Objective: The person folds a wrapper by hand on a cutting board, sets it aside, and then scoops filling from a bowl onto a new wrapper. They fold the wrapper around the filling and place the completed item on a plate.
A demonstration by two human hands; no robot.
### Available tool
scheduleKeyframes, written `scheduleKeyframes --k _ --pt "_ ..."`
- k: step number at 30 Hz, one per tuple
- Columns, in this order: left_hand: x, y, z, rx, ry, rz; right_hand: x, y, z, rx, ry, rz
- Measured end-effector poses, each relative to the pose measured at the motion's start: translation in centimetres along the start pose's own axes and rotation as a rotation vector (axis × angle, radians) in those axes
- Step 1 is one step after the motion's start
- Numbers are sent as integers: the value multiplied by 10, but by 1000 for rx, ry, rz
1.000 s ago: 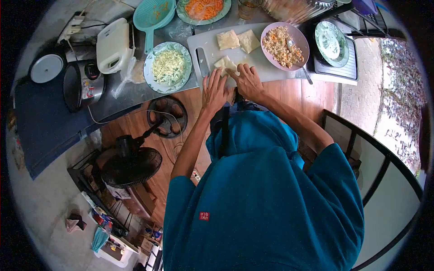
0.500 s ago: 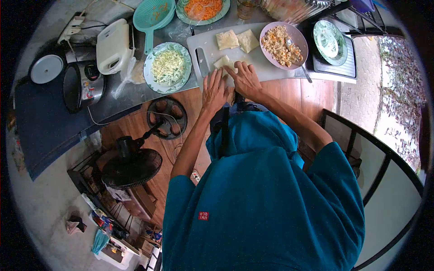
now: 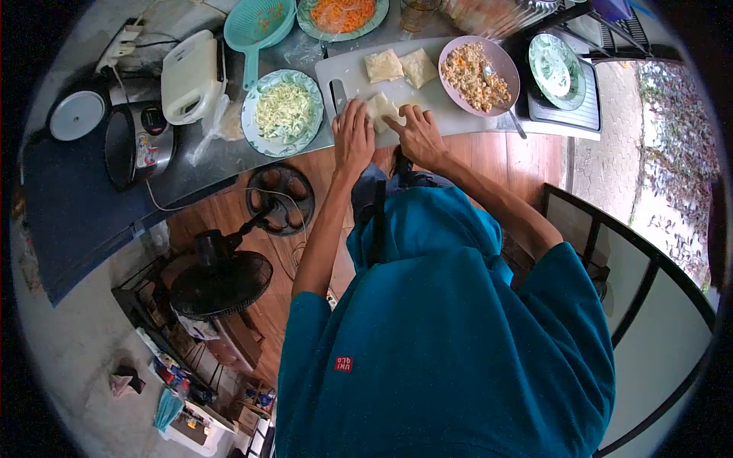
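A pale folded pastry wrapper (image 3: 380,111) lies near the front edge of the white cutting board (image 3: 347,72). My left hand (image 3: 353,136) rests along the wrapper's left side, fingers stretched out and pointing away from me. On its right side, my right hand (image 3: 420,137) touches the wrapper with an extended index finger, while the other fingers are loosely bent and its thumb is hard to make out. Two folded square parcels (image 3: 384,66) sit farther back on the board. A pink bowl (image 3: 450,90) of crumbly filling, with a spoon (image 3: 519,128) beside its rim, stands at the right.
Left of the board is a plate (image 3: 249,126) of shredded cabbage. Behind stand a green strainer (image 3: 250,69) and a plate of shredded carrot (image 3: 342,14). A white sandwich maker (image 3: 187,80) and a rice cooker (image 3: 141,145) are farther left. A patterned plate (image 3: 556,70) sits at the right.
My left hand has shifted slightly left and forward, baring more of the wrapper. The wrapper looks turned and folded differently. My right hand stays almost in place.
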State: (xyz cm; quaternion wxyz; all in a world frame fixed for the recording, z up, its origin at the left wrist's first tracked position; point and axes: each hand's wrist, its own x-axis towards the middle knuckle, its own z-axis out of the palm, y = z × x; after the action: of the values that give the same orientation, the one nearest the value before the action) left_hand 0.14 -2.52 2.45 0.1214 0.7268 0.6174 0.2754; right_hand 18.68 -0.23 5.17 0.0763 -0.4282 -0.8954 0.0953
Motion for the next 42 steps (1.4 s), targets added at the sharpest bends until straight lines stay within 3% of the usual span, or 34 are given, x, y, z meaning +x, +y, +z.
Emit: scheduleKeyframes --k 11,16,19,20,22,26,32,34,42 --pt "9 -7 -1 -140 -81 9 -3 -3 8 140 27 126" --pt "3 -9 2 -157 -89 30 -1 -5 35 831 105 334" --pt "0 -7 2 -161 -121 25 -2 -10 35 1030 27 462" --pt "-1 -7 2 -135 -120 42 0 -13 34 1031 26 462" --pt "-3 -8 4 -110 -120 59 4 -20 36 1103 27 674" --pt "-3 -7 2 -104 -129 58 10 -18 45 1187 74 676" --pt "-3 -9 2 -100 -155 68 18 -26 26 1573 78 803" --pt "-4 -6 0 -93 -156 62 19 -26 17 1679 -37 817" --pt "-6 -5 -4 -68 -197 79 15 -27 28 1936 -7 853"
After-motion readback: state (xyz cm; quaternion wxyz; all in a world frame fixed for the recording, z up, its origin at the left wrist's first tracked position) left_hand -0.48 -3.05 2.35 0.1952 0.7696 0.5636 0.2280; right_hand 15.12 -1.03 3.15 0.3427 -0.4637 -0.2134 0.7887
